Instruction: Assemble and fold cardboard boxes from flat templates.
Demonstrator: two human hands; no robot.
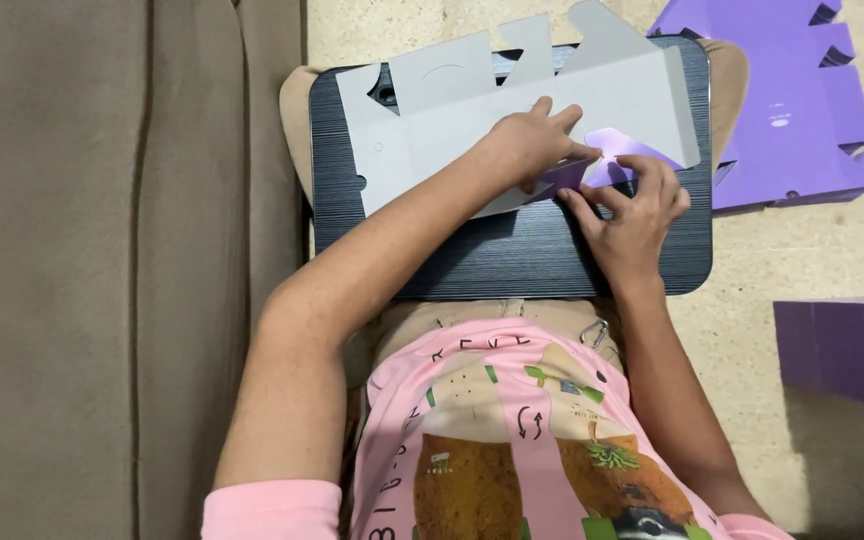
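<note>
Left hand (530, 142) pressed flat on grey box blank (512, 125), grip open. Right hand (632, 215) pinched purple flap (620, 150). Blank lay on dark lap surface (492, 255).

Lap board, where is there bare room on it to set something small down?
The lap board is bare along its near edge, between the grey cardboard sheet and the person's body, mostly on the left under the left forearm. Its far half is crowded: the sheet covers it, and the left hand and right hand meet at the purple flap.
</note>
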